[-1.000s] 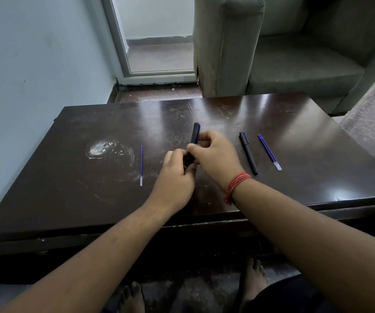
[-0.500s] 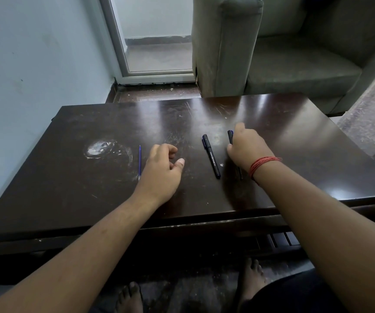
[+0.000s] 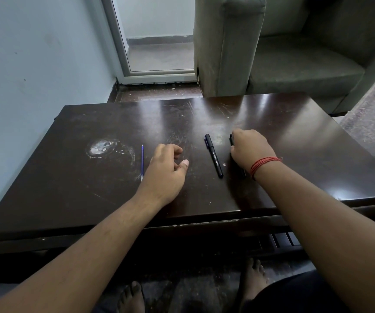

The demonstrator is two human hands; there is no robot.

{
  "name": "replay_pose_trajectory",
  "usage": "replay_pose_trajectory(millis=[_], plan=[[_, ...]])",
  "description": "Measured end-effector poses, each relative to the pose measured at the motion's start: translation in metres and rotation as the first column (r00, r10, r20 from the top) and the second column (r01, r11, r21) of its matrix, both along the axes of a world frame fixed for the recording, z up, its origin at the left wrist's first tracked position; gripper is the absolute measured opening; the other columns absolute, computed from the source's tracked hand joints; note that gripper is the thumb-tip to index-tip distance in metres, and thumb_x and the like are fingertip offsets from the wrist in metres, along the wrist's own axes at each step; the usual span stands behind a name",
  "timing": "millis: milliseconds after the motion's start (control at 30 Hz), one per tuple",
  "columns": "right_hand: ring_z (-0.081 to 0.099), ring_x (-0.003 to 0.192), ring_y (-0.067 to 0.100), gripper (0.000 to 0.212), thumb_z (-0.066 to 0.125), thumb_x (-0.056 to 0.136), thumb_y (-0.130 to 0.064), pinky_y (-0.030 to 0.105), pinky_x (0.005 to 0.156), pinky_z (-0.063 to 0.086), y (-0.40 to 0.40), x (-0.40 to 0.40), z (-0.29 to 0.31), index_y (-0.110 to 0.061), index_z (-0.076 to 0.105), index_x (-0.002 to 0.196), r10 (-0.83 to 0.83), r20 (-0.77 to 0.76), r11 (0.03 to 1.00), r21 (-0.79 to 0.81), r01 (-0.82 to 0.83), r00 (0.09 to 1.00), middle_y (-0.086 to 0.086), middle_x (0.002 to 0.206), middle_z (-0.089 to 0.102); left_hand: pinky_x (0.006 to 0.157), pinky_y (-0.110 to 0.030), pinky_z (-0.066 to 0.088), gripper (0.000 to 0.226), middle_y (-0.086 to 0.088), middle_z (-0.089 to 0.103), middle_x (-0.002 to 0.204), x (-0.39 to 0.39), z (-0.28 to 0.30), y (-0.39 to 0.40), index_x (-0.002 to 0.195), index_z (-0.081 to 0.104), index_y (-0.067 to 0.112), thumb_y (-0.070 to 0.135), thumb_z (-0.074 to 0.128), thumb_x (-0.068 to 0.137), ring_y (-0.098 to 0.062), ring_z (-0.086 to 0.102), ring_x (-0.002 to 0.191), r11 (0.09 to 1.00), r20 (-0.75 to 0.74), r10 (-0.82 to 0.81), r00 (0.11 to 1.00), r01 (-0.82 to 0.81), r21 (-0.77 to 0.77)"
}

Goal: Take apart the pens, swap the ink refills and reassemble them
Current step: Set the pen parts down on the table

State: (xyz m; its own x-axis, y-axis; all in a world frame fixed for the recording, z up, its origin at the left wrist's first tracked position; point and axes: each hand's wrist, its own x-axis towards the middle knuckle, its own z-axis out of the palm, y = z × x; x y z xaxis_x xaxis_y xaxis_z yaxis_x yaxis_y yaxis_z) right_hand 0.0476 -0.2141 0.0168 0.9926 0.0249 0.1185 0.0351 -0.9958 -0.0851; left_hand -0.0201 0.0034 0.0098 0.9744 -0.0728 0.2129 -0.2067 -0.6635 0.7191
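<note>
Two hands work over the dark table [image 3: 295, 123]. Nearest us, our left hand [image 3: 166, 168] hangs loosely curled and holds nothing, just beside the blue refill [image 3: 142, 161]. Slightly farther, one black pen [image 3: 213, 155] lies free between the hands. Our right hand [image 3: 249, 147] covers the second pen [image 3: 231, 140]; we cannot tell whether the fingers have closed on it. On this glossy top a clumsy pinch could, we judge, send it rolling away.
</note>
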Motion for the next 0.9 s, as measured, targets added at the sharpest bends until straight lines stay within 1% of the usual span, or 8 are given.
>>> replay_pose_trajectory(millis=[200, 333, 400, 500, 600, 667, 767, 900], plan=[[0.06, 0.088, 0.038, 0.009, 0.054, 0.088, -0.005, 0.033, 0.066, 0.04, -0.007, 0.003, -0.002, -0.003, 0.057, 0.096, 0.005, 0.023, 1.0, -0.027, -0.005, 1.0, 0.019, 0.092, 0.066, 0.09, -0.026, 0.048, 0.024, 0.003, 0.051, 0.113, -0.001, 0.0, -0.001, 0.119, 0.058, 0.012, 0.021, 0.06, 0.097, -0.006, 0.056, 0.088, 1.0, 0.006, -0.007, 1.0, 0.007, 0.007], [0.061, 0.091, 0.037, 0.013, 0.057, 0.092, -0.015, 0.038, 0.074, 0.046, -0.008, 0.002, -0.001, -0.004, 0.058, 0.099, 0.037, 0.051, 0.999, -0.039, -0.035, 0.998, 0.017, 0.096, 0.067, 0.09, -0.026, 0.049, 0.023, 0.002, 0.052, 0.113, -0.001, -0.001, -0.001, 0.119, 0.058, 0.012, 0.021, 0.061, 0.097, -0.004, 0.056, 0.087, 1.0, 0.009, -0.011, 1.0, 0.011, 0.016], [0.058, 0.089, 0.035, 0.014, 0.057, 0.095, -0.021, 0.037, 0.076, 0.043, -0.004, 0.001, 0.0, -0.007, 0.056, 0.095, 0.069, 0.107, 0.998, -0.02, -0.067, 0.992, 0.016, 0.097, 0.066, 0.089, -0.026, 0.049, 0.023, 0.003, 0.052, 0.112, 0.0, -0.001, -0.001, 0.118, 0.058, 0.013, 0.021, 0.061, 0.097, -0.006, 0.057, 0.088, 1.0, 0.012, -0.011, 1.0, 0.011, 0.017], [0.051, 0.082, 0.029, 0.018, 0.055, 0.095, -0.029, 0.033, 0.071, 0.037, 0.011, -0.003, 0.002, -0.016, 0.047, 0.085, 0.114, 0.157, 0.992, 0.04, -0.121, 0.981, 0.014, 0.094, 0.065, 0.088, -0.025, 0.049, 0.022, 0.003, 0.053, 0.111, 0.001, -0.001, 0.0, 0.117, 0.058, 0.013, 0.02, 0.061, 0.097, -0.009, 0.057, 0.088, 1.0, 0.015, -0.009, 1.0, 0.008, 0.013], [0.057, 0.095, 0.033, 0.023, 0.057, 0.093, -0.033, 0.036, 0.073, 0.047, 0.031, -0.014, -0.002, -0.01, 0.053, 0.096, 0.131, 0.126, 0.987, 0.079, -0.141, 0.983, 0.015, 0.095, 0.063, 0.087, -0.025, 0.049, 0.022, 0.003, 0.053, 0.109, 0.002, -0.002, 0.0, 0.117, 0.059, 0.013, 0.02, 0.062, 0.096, -0.009, 0.057, 0.087, 1.0, 0.019, -0.009, 1.0, 0.008, 0.015], [0.057, 0.096, 0.033, 0.026, 0.058, 0.092, -0.033, 0.04, 0.077, 0.053, 0.041, -0.018, -0.01, -0.01, 0.052, 0.102, 0.171, 0.107, 0.983, 0.048, -0.177, 0.979, 0.014, 0.095, 0.064, 0.087, -0.025, 0.049, 0.022, 0.003, 0.053, 0.108, 0.002, -0.002, 0.001, 0.117, 0.059, 0.013, 0.02, 0.062, 0.096, -0.009, 0.057, 0.087, 1.0, 0.019, -0.006, 1.0, 0.006, 0.019], [0.056, 0.093, 0.03, 0.018, 0.057, 0.091, -0.025, 0.042, 0.076, 0.054, 0.046, -0.021, -0.014, -0.011, 0.049, 0.101, 0.203, 0.102, 0.979, 0.013, -0.205, 0.974, 0.011, 0.092, 0.064, 0.086, -0.023, 0.048, 0.021, 0.004, 0.054, 0.107, 0.003, -0.003, 0.001, 0.116, 0.059, 0.015, 0.021, 0.061, 0.096, -0.008, 0.057, 0.087, 1.0, 0.013, -0.004, 1.0, 0.004, 0.016], [0.056, 0.093, 0.03, 0.015, 0.056, 0.092, -0.021, 0.037, 0.073, 0.049, 0.049, -0.022, -0.007, -0.012, 0.044, 0.093, 0.155, 0.045, 0.978, 0.134, -0.159, 0.987, 0.013, 0.095, 0.062, 0.081, -0.017, 0.045, 0.018, 0.006, 0.054, 0.102, 0.003, -0.005, 0.0, 0.113, 0.06, 0.015, 0.02, 0.062, 0.096, -0.006, 0.056, 0.082, 1.0, 0.004, -0.004, 1.0, 0.004, 0.014]])
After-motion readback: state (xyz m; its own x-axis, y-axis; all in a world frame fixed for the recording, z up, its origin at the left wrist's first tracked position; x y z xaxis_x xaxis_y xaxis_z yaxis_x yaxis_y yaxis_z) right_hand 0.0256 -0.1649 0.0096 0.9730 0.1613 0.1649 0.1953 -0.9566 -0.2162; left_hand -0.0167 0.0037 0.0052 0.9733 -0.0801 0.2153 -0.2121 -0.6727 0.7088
